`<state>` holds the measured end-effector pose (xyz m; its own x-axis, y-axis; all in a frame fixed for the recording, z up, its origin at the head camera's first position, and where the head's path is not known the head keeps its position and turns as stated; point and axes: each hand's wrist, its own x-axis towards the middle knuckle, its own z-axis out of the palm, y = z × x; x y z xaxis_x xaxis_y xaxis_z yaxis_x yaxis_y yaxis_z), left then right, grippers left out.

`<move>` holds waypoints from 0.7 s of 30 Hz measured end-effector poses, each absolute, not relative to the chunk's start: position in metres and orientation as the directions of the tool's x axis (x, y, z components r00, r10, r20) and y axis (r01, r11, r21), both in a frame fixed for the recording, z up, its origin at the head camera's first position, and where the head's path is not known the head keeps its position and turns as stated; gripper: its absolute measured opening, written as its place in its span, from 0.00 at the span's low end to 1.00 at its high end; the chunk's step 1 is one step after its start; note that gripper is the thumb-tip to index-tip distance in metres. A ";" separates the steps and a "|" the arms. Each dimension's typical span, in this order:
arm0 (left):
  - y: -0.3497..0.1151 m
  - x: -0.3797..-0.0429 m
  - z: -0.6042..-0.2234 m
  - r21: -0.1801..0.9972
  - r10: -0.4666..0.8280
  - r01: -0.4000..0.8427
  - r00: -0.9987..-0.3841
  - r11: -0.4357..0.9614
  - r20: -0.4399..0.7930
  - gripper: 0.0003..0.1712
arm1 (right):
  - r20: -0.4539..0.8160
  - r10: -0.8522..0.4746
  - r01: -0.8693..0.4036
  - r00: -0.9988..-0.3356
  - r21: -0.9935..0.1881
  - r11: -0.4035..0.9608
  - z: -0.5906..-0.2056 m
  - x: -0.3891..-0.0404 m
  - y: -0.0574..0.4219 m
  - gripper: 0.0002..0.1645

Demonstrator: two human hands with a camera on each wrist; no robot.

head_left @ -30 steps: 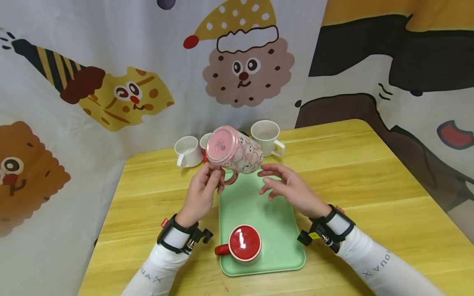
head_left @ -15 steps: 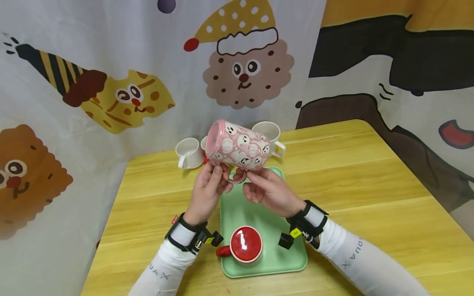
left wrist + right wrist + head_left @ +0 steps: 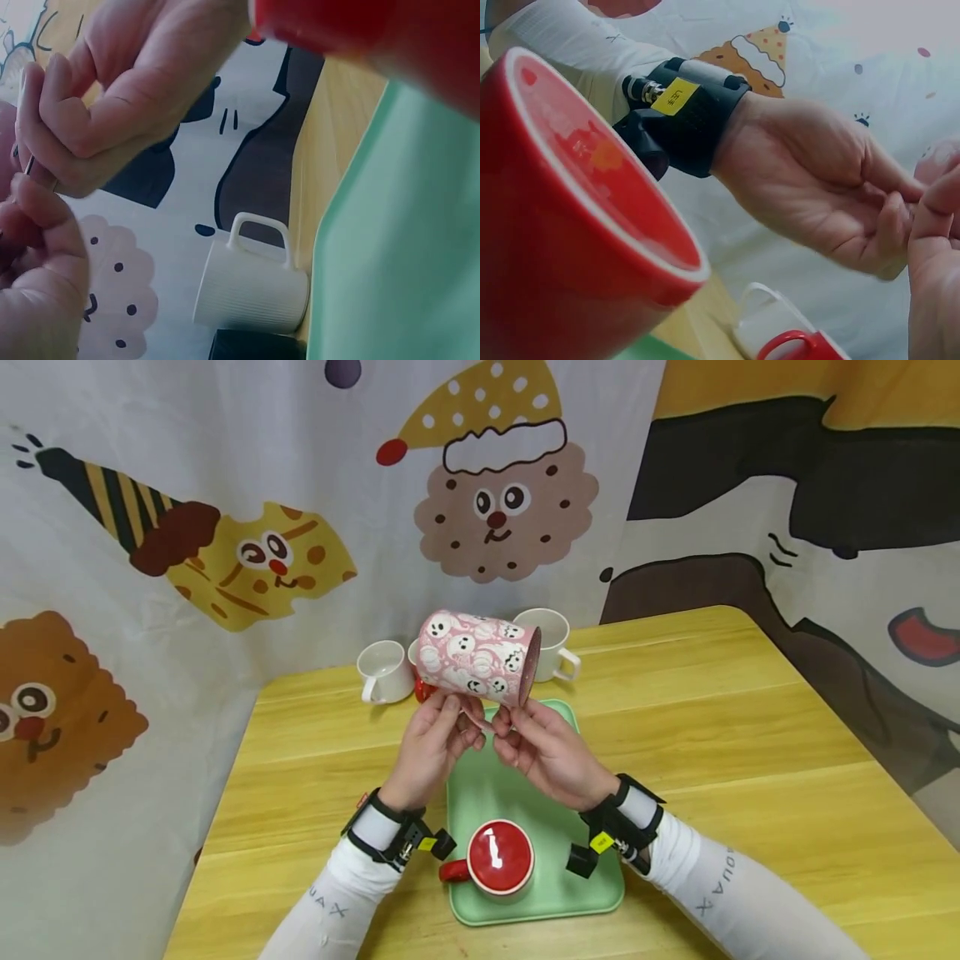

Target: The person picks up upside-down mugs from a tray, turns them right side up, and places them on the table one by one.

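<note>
A pink mug (image 3: 472, 652) printed with white ghosts and pumpkins is held on its side above the far end of the tray, its opening turned right. My left hand (image 3: 431, 750) grips it from below by the handle (image 3: 477, 720). With curled fingers, my right hand (image 3: 555, 756) pinches the handle's other end, just under the rim. Fingers hide much of that handle. Between my forearms a red mug (image 3: 500, 858) stands upside down on the green tray (image 3: 536, 893), handle pointing left. It looms close in the right wrist view.
Behind the raised mug are a white mug (image 3: 384, 672) at left, a larger white mug (image 3: 553, 643) at right, and a partly hidden red-and-white mug (image 3: 422, 688). A dark object (image 3: 255, 345) stands beside the larger one. A patterned curtain (image 3: 300, 410) backs the wooden table (image 3: 712, 727).
My right hand has come in from the right and taken hold of the handle. The pink mug has turned, so its base no longer faces me and its opening shows at right.
</note>
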<state>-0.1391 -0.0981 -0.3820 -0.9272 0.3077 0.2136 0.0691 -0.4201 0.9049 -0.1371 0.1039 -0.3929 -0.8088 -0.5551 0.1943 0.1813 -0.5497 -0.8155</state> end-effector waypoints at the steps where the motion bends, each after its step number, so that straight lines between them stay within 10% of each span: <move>1: -0.098 -0.140 -0.382 0.911 0.312 0.068 -0.927 -0.406 0.208 0.12 | 0.205 -0.546 0.161 -0.812 -0.821 -0.547 -0.392 -0.137 0.104 0.13; 21: -0.111 -0.144 -0.386 0.985 0.405 0.095 -0.903 -0.144 0.146 0.25 | 0.343 -0.441 -0.083 -0.829 -0.856 -0.510 -0.390 -0.138 0.120 0.13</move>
<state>-0.1435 -0.1112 -0.3860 -0.9026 0.4050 0.1461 0.0949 -0.1439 0.9850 -0.1383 0.1200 -0.3902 -0.8292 -0.4410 0.3434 -0.0834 -0.5099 -0.8562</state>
